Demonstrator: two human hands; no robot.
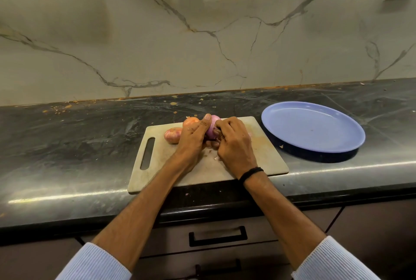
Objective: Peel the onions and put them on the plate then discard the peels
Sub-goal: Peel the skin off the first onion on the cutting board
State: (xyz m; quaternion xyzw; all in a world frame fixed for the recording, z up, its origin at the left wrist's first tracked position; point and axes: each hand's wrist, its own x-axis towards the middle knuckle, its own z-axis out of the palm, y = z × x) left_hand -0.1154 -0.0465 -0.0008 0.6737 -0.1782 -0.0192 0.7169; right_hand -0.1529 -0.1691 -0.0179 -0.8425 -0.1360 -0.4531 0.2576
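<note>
Left hand (pixel 191 138) gripped the half-bare onion (pixel 212 126) just over the cutting board (pixel 202 171), thumb on top. Right hand (pixel 234 142) had its fingers curled onto it, apparently pinching skin. My call: hold firm, rotate, strip root-to-tip in long pieces so the scraps (pixel 216 157) dropped on the board. Unpeeled onions (pixel 172 135) sat just left. Blue plate (pixel 313 126) on the right, no onion on it yet.

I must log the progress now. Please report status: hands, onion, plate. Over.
Left hand and right hand grip one onion, purple flesh showing, over the cutting board. Two unpeeled onions lie on it. Plate holds no onion; nothing blocks the way.
</note>
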